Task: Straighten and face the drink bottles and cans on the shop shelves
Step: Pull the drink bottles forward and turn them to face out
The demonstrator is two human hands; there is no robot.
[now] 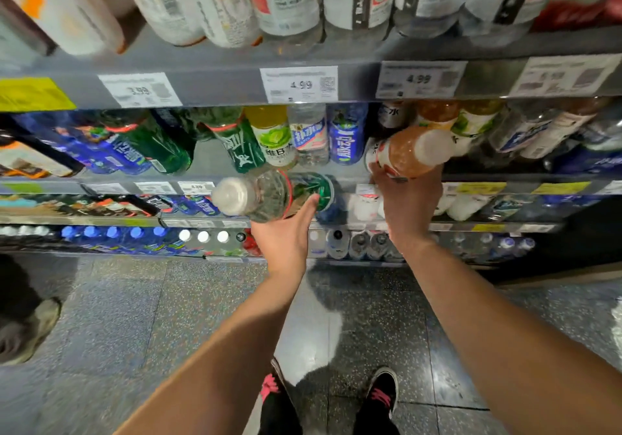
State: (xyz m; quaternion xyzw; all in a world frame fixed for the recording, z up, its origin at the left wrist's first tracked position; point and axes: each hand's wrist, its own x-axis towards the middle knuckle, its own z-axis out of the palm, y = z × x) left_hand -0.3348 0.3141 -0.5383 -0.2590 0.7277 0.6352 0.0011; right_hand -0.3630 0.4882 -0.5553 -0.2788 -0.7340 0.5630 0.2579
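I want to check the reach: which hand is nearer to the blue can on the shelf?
Left. The left hand holds a green bottle just below the blue can; the right hand grips an orange bottle further right.

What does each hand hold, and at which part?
Left hand holds the green-label bottle at its body. Right hand holds the orange drink bottle at its lower body.

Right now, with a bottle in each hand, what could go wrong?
The clear green-labelled plastic bottle lies tilted on the left hand with a loose-looking grip, so it might roll off. The orange white-capped drink bottle in the right hand could knock the crowded bottles behind it.
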